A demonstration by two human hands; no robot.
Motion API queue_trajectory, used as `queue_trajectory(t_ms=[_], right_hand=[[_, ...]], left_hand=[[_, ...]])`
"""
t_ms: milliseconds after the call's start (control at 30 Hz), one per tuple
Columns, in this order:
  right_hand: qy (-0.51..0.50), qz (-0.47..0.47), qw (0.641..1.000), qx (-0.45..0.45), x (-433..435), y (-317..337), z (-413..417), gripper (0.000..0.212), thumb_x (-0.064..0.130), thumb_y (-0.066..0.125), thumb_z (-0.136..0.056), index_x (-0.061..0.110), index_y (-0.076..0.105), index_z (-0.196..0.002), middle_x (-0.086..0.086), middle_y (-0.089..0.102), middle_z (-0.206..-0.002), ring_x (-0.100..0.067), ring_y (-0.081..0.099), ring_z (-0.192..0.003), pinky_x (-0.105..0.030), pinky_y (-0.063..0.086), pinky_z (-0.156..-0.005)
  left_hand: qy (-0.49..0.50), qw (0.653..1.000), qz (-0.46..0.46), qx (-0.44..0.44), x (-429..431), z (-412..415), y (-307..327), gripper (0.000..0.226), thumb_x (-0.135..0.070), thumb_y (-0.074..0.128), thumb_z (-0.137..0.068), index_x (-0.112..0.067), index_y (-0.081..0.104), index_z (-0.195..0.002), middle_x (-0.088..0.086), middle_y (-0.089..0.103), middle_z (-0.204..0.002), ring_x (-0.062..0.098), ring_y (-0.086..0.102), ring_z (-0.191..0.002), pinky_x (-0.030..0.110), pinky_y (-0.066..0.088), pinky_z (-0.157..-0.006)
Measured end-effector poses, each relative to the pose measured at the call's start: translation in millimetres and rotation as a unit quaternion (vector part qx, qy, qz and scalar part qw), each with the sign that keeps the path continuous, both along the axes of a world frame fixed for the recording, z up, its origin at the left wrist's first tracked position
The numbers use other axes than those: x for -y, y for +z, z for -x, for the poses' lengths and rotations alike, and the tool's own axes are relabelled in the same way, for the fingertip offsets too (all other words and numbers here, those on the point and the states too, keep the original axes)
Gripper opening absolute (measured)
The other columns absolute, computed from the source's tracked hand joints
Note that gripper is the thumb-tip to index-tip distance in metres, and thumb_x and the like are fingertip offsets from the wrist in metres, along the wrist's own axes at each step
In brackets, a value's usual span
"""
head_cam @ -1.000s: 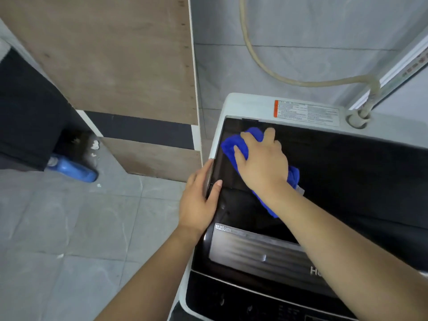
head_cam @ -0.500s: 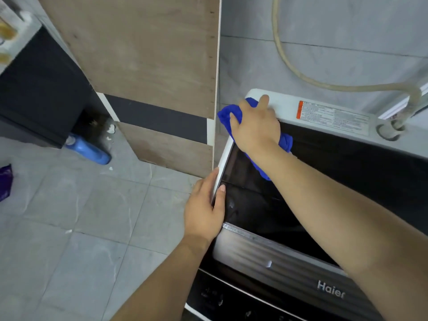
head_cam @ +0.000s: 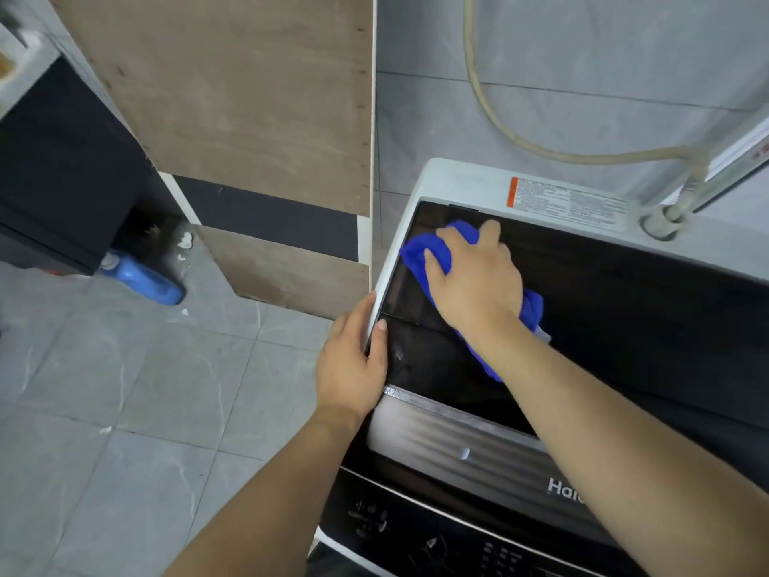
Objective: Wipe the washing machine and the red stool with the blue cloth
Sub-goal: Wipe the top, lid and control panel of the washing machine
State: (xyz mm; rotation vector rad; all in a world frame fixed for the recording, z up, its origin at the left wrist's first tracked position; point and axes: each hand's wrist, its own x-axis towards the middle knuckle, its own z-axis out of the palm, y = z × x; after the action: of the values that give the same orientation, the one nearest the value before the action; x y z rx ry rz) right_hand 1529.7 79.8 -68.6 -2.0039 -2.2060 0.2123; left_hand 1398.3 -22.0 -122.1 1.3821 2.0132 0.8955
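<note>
A top-loading washing machine [head_cam: 449, 181] with a white body and a dark glass lid fills the right half of the head view. My right hand [head_cam: 474, 281] presses the blue cloth [head_cam: 420, 256] flat on the lid near its far left corner. More of the cloth trails out under my wrist. My left hand [head_cam: 353, 360] grips the machine's left edge, thumb on top of the lid. The red stool is not in view.
A beige hose [head_cam: 541, 152] runs along the tiled wall to an inlet [head_cam: 661, 222] at the machine's back right. A wooden panel [head_cam: 249, 97] stands left of the machine. A blue bottle [head_cam: 141, 279] lies on the grey floor tiles by a dark cabinet [head_cam: 54, 160].
My right hand has slid the cloth from the machine's far left white corner back onto the dark lid. My left hand has kept its hold on the left edge.
</note>
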Motion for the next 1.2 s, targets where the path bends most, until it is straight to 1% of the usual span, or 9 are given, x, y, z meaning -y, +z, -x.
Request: queue_trajectory(t_ms=[100,233,433,600,733,833,967,1067,1200], right_hand=[[0.000,-0.008,1.000,0.015,-6.2,-0.5,8.2,0.044,0.046,0.039,-0.094,0.027,0.041,-0.134,-0.015,0.037,-0.128,-0.028,0.048,-0.092,-0.035,0.040,-0.064],[0.069,-0.006,0.998,0.008,48.7,-1.8,-14.7,0.045,0.047,0.040,-0.094,0.030,0.042,-0.135,-0.015,0.037,-0.128,-0.031,0.048,-0.091,-0.039,0.047,-0.068],[0.103,0.002,0.995,-0.001,106.4,-8.0,-53.8,0.045,0.044,0.051,-0.088,0.027,0.051,-0.130,-0.012,0.044,-0.109,-0.027,0.048,-0.078,-0.040,0.051,-0.061],[0.082,-0.008,0.996,0.029,85.1,-6.9,-16.5,0.045,0.045,0.046,-0.092,0.027,0.045,-0.134,-0.015,0.041,-0.119,-0.028,0.046,-0.085,-0.039,0.047,-0.065],[0.090,-0.003,0.995,0.045,63.8,-2.3,17.9,0.045,0.047,0.040,-0.094,0.027,0.039,-0.134,-0.015,0.036,-0.127,-0.027,0.046,-0.089,-0.037,0.045,-0.068],[0.117,-0.008,0.992,0.039,75.9,-3.7,4.7,0.046,0.047,0.040,-0.094,0.029,0.039,-0.136,-0.014,0.039,-0.121,-0.025,0.046,-0.084,-0.035,0.048,-0.065],[0.122,-0.021,0.992,-0.004,108.8,-11.8,-33.3,0.044,0.043,0.053,-0.087,0.026,0.053,-0.128,-0.014,0.047,-0.105,-0.027,0.048,-0.074,-0.039,0.051,-0.058],[0.128,-0.014,0.992,0.011,110.9,-12.9,-42.4,0.045,0.044,0.051,-0.085,0.026,0.055,-0.126,-0.013,0.048,-0.103,-0.026,0.048,-0.073,-0.039,0.052,-0.057],[0.121,-0.031,0.992,0.036,108.2,-15.0,-30.6,0.043,0.040,0.061,-0.084,0.024,0.058,-0.124,-0.014,0.050,-0.100,-0.026,0.048,-0.070,-0.036,0.050,-0.055]], left_hand=[[0.005,1.000,0.013,0.013,1.2,-0.7,2.2,0.040,-0.035,0.041,-0.096,-0.032,0.042,-0.137,-0.002,0.054,-0.127,0.015,0.051,-0.114,0.023,0.036,-0.092],[-0.008,0.999,0.018,0.036,5.5,0.6,4.1,0.041,-0.035,0.040,-0.097,-0.032,0.040,-0.138,0.001,0.054,-0.129,0.016,0.048,-0.119,0.027,0.036,-0.097],[-0.027,0.999,-0.001,0.024,57.5,2.2,-3.4,0.044,-0.027,0.040,-0.098,-0.028,0.034,-0.142,-0.003,0.047,-0.139,0.006,0.037,-0.126,0.006,0.023,-0.094],[0.013,1.000,0.011,-0.020,63.4,-0.6,-7.0,0.044,-0.038,0.033,-0.095,-0.038,0.034,-0.139,-0.008,0.051,-0.132,0.005,0.044,-0.118,0.021,0.034,-0.089],[0.020,0.999,0.014,-0.033,64.8,-3.5,-7.3,0.047,-0.040,0.030,-0.092,-0.038,0.034,-0.139,-0.009,0.051,-0.132,0.006,0.045,-0.116,0.023,0.035,-0.086],[0.022,0.999,0.009,-0.037,64.6,-4.2,-8.1,0.047,-0.039,0.030,-0.092,-0.037,0.034,-0.139,-0.008,0.052,-0.131,0.010,0.047,-0.115,0.025,0.038,-0.086],[0.020,0.999,-0.002,-0.036,63.8,-3.6,-7.5,0.046,-0.037,0.033,-0.093,-0.033,0.037,-0.138,-0.004,0.053,-0.130,0.013,0.049,-0.114,0.022,0.035,-0.085],[0.018,1.000,0.002,-0.020,65.2,-2.4,-7.2,0.042,-0.030,0.038,-0.096,-0.033,0.036,-0.139,-0.005,0.052,-0.131,0.012,0.047,-0.117,0.022,0.033,-0.088],[0.000,1.000,0.004,0.028,65.8,3.0,-5.3,0.043,-0.027,0.041,-0.097,-0.033,0.036,-0.139,-0.007,0.049,-0.135,0.008,0.042,-0.123,0.022,0.031,-0.097]])
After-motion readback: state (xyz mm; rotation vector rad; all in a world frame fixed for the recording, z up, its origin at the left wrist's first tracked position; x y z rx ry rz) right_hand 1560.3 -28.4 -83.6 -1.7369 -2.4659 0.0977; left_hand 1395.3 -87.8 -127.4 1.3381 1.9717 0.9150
